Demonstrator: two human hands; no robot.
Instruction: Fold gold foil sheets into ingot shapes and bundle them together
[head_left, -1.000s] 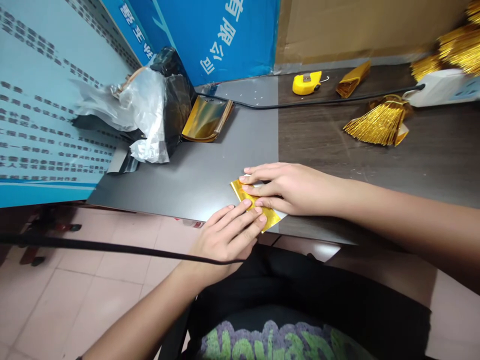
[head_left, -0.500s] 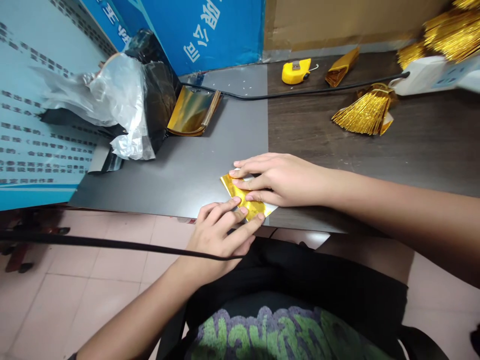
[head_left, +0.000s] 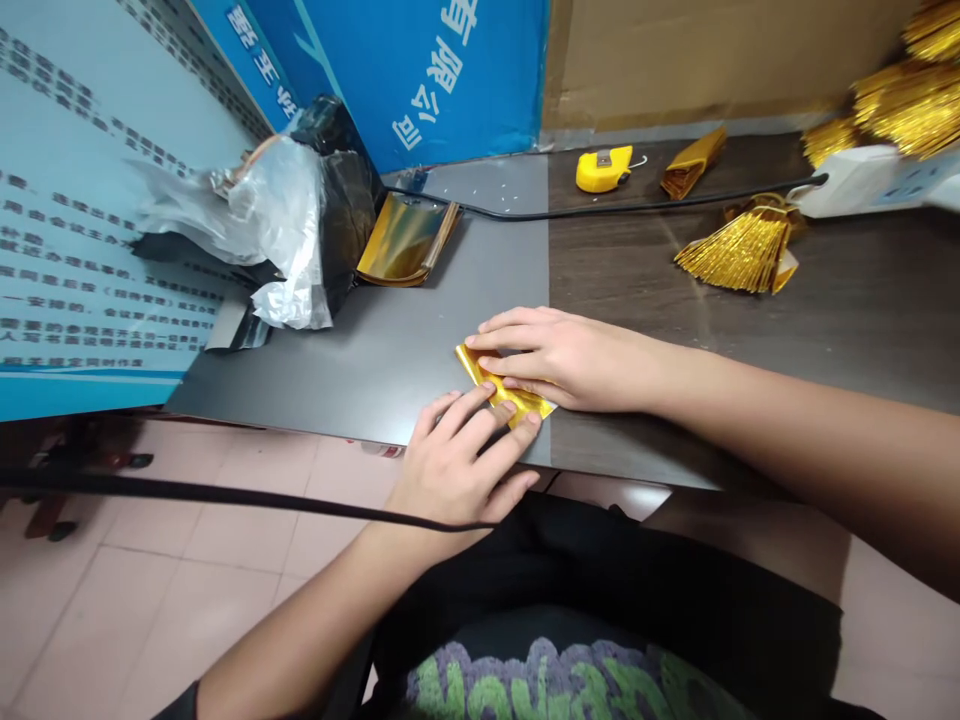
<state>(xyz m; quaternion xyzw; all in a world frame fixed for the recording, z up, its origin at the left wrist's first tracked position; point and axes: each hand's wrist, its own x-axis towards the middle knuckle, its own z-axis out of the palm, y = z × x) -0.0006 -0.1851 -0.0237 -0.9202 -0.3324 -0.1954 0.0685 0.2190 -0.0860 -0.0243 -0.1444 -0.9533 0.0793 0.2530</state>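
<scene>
A small folded piece of gold foil paper [head_left: 508, 392] lies on the desk near its front edge, with a sliver of white showing at its right corner. My right hand [head_left: 559, 360] rests flat on the foil's upper side, its fingers stretched out to the left. From below, my left hand [head_left: 465, 455] presses its fingertips on the foil's lower part; its fingers are spread and the thumb is held apart. Part of the foil is hidden under both hands.
Behind lie a stack of gold sheets [head_left: 405, 240], a crumpled plastic bag [head_left: 289, 220], a yellow tape measure [head_left: 604, 170], a folded gold piece [head_left: 694, 163] and a fringed gold tassel [head_left: 742, 245]. A black cable [head_left: 600, 212] runs to a white power strip [head_left: 847, 180].
Less of the foil's white side shows now, with gold covering more of it. My left fingertips have slid slightly up over the foil, and the left thumb has spread outward. The whole view has shifted slightly.
</scene>
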